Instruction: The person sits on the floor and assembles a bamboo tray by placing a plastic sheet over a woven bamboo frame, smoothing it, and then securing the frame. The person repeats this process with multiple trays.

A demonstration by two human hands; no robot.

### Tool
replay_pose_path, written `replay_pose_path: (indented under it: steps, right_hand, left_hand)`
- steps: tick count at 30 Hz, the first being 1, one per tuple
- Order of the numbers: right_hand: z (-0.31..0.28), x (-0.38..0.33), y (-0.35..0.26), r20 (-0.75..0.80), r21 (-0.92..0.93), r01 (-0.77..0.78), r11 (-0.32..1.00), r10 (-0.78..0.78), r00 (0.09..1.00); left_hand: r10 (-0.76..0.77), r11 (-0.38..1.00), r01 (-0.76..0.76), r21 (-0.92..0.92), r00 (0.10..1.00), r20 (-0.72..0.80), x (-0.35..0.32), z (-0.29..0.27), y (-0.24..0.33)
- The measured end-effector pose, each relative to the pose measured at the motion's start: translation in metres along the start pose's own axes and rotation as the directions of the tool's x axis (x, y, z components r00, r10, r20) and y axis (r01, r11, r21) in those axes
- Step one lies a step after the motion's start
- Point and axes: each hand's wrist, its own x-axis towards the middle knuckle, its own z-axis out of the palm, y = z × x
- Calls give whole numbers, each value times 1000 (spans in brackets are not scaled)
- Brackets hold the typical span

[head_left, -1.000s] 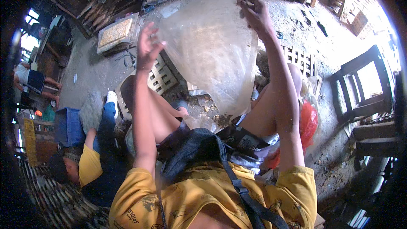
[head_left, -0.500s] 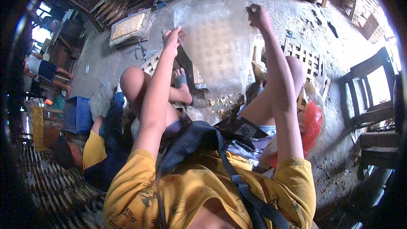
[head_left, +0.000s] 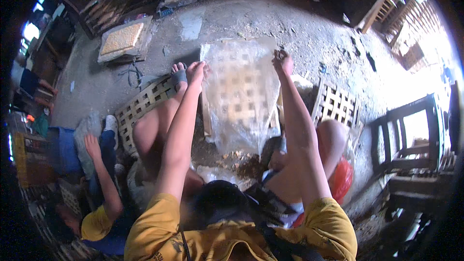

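Observation:
A clear plastic sheet (head_left: 229, 133) is stretched between my two hands over a woven lattice tray (head_left: 207, 122). The weave shows through the plastic. My left hand (head_left: 196, 73) is closed in a pinch on the sheet's left edge, just beyond my foot. On the opposite edge, my right hand (head_left: 283, 62) pinches the sheet with curled fingers. The sheet's near end hangs loose and crumpled past the tray's near side, above crumbs on the floor. How much of the plastic touches the tray cannot be told.
More lattice trays lie left (head_left: 145, 107) and right (head_left: 334, 100). A pale crumbly slab (head_left: 123, 38) rests far left. At right are a wooden chair frame (head_left: 411, 152) and a red plastic bag (head_left: 341, 181). Another person's hand (head_left: 92, 146) is near a blue crate (head_left: 65, 150).
Both hands have come down with the plastic sheet, from held up in the air to low over the lattice tray. The view has tilted, and the co-worker's arm at left now reaches out.

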Motion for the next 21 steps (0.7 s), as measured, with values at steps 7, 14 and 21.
replay_pose_path:
  steps: [7,14,21]
  right_hand:
    - [82,70,45,72,-179,22,984,-10,997]
    - [137,131,113,6,-454,212,865,-235,972]
    - [163,134,94,166,-332,313,890,-272,948]
  left_hand:
    - [147,937,-124,327,988,-46,128,14,-97]
    - [183,957,-174,234,983,-20,192,27,-137]
    - [117,875,-72,479,991,-65,208,-16,-128]
